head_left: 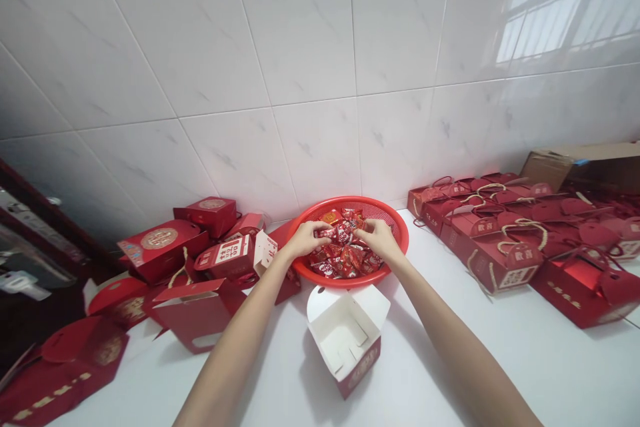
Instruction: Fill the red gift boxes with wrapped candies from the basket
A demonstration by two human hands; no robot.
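Note:
Both my hands reach into a red plastic basket (pixel 400 230) that holds red-wrapped candies (pixel 345 257). At its left side, my left hand (pixel 306 239) has its fingers closed on a wrapped candy. Across from it, my right hand (pixel 379 237) pinches at a candy wrapper near the right rim; the fingertips partly cover it. Directly in front of the basket stands an open red gift box (pixel 345 337) with its white inside facing up and its flaps spread. Nothing lies in the part of the box that shows.
Several red boxes, some open, crowd the left, including one with a round gold emblem (pixel 163 240). Rows of closed red boxes with rope handles (pixel 500 250) stand on the right. Behind them sits a brown cardboard box (pixel 550 167). A tiled wall (pixel 320 147) borders the white table (pixel 415 373).

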